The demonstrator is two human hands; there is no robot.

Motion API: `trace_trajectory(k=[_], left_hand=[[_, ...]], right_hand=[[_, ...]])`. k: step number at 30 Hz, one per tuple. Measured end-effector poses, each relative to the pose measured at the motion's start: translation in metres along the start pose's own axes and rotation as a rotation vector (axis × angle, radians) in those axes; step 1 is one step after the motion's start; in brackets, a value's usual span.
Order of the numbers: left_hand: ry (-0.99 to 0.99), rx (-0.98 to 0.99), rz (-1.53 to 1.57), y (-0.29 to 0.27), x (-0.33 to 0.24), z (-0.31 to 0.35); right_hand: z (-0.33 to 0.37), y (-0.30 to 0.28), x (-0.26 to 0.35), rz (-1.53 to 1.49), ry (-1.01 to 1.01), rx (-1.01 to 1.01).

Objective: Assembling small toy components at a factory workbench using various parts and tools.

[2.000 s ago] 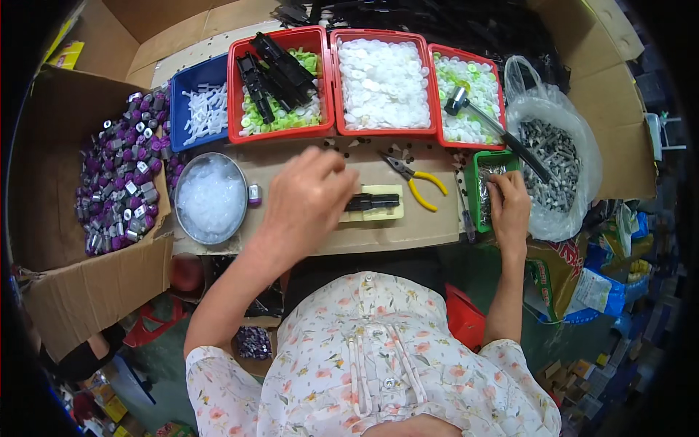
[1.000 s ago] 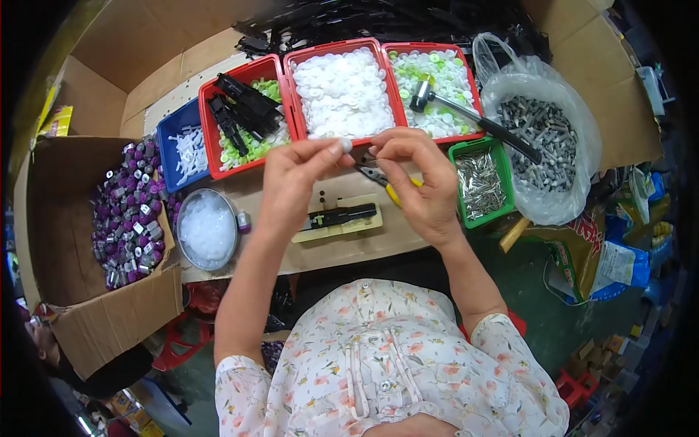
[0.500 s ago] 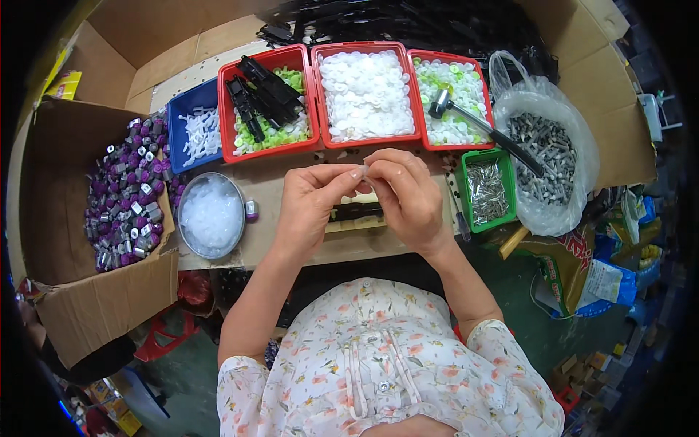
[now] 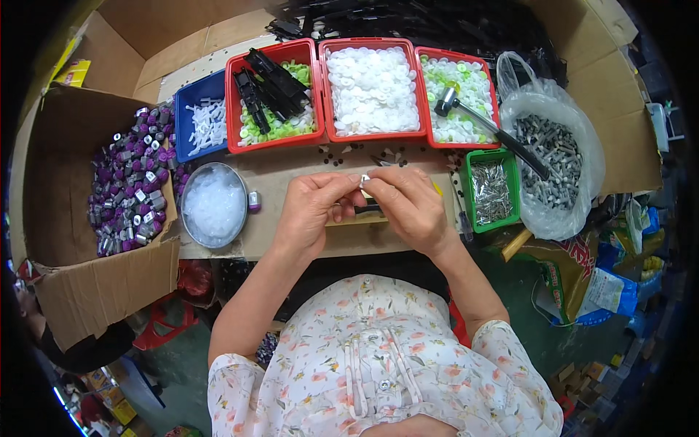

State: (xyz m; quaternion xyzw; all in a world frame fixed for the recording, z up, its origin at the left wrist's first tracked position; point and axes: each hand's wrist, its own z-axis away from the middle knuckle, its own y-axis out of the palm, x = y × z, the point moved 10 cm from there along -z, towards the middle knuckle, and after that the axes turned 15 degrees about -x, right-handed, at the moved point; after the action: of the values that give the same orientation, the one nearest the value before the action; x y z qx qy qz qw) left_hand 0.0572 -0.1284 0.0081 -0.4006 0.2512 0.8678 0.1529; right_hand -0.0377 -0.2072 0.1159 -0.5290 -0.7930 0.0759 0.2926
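My left hand (image 4: 309,210) and my right hand (image 4: 413,209) meet above the work table (image 4: 284,237). Thumbs and forefingers of both are closed in a pinch on a small white plastic piece (image 4: 365,179), mostly hidden by the fingertips. Below the hands lies a dark, long part (image 4: 370,208) on a yellowish block, partly covered by the fingers. Just beyond them stands a red bin of white round plastic discs (image 4: 373,91). At the left is a metal bowl (image 4: 242,227) with clear, whitish small pieces, a grey and purple knob (image 4: 254,202) beside it.
A cardboard box (image 4: 109,295) of purple and grey knobs stands left. Along the back are a blue bin (image 4: 180,124), red bins (image 4: 230,87) and black parts (image 4: 280,84). To the right are a hammer (image 4: 484,124), a green bin (image 4: 518,193) of metal pins and a plastic bag (image 4: 588,197) of metal parts.
Both hands have stayed together at the small white piece, with the fingers shifting slightly around it. More of the white piece shows now. The whole view has shifted a little.
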Motion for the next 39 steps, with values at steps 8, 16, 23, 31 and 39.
trace_trajectory(k=[8, 16, 23, 31, 39], left_hand=[[0.225, -0.068, -0.25, -0.01, -0.009, 0.016], [0.735, -0.065, -0.505, -0.015, -0.035, 0.035], [0.958, -0.176, -0.679, -0.024, -0.045, 0.046], [1.271, -0.268, -0.952, -0.026, -0.036, 0.068], [1.422, -0.293, -1.025, -0.019, -0.018, 0.082]], right_hand=[[0.006, 0.007, -0.012, -0.154, 0.181, -0.026], [0.023, 0.023, -0.008, -0.24, 0.31, 0.005], [0.03, 0.033, -0.009, -0.132, 0.307, 0.061], [0.037, 0.046, -0.01, -0.062, 0.271, 0.122], [0.04, 0.046, -0.012, -0.013, 0.268, 0.147]])
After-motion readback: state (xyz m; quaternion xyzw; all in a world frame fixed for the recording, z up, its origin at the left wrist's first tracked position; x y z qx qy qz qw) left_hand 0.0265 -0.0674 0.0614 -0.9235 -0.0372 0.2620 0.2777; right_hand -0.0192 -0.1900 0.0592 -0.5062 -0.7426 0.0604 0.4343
